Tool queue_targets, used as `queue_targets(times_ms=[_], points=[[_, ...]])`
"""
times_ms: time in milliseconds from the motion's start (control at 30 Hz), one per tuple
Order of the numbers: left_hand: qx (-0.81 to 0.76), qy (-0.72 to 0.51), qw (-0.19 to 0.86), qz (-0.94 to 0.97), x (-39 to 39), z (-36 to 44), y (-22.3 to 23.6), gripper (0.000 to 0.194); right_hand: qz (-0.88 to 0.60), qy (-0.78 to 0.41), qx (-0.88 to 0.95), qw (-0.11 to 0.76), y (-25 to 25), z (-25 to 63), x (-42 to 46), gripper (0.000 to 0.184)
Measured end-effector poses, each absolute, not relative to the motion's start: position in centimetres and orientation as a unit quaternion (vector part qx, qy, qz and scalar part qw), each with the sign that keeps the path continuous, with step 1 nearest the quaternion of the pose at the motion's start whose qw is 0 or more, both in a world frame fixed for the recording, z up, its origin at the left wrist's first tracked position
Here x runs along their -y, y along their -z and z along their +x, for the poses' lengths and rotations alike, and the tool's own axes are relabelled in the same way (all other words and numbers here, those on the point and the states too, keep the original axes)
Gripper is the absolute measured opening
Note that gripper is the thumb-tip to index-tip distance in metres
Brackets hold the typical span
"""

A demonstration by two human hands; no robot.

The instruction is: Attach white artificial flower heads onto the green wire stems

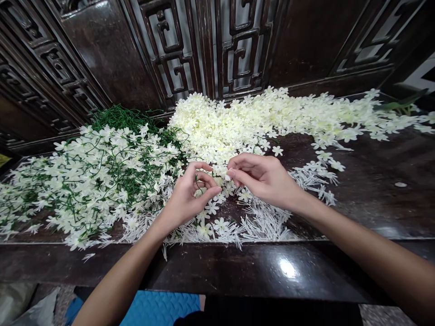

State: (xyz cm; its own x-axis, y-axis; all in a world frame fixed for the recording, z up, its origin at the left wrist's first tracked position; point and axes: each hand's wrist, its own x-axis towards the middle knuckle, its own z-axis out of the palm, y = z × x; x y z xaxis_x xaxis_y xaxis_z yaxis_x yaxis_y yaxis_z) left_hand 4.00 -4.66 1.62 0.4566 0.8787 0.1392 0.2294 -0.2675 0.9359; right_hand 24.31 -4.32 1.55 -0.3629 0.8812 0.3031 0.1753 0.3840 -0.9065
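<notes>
My left hand [195, 192] is curled above the middle of the flower pile, and a short piece of green stem [196, 178] shows among its bent fingers. Its thumb and forefinger tips stand apart. Close by on the right, my right hand [263, 177] pinches a small white artificial flower [228, 174] between thumb and fingertips, which partly hide it. Under both hands lie loose white blossoms [220, 225] and bundles of thin white stamen-like sticks [267, 219]. To the left spreads a heap of white flowers on green stems [98, 172].
Behind my hands, a long pile of cream-white blossoms [238, 120] runs rightward along the dark wooden bench [384, 190]. Bare green stems [118, 118] lie at the back left. A carved wooden backrest [207, 50] rises behind. A blue textured item [159, 308] is below the front edge.
</notes>
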Motion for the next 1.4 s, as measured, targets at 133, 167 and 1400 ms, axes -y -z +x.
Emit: queue_targets(times_ms=[133, 167, 1400], points=[[-0.387, -0.337, 0.497, 0.7, 4.8, 4.0, -1.4, 0.032, -0.375, -0.417, 0.713, 0.42, -1.5, 24.3, 4.2, 0.011], [-0.393, -0.325, 0.494, 0.704, 4.8, 4.0, -1.5, 0.031, -0.377, -0.418, 0.713, 0.418, -1.5, 24.3, 4.2, 0.011], [-0.361, -0.257, 0.258, 0.858, 4.7, 4.0, -1.7, 0.018, -0.361, -0.366, 0.767, 0.383, -1.5, 24.0, 4.8, 0.012]])
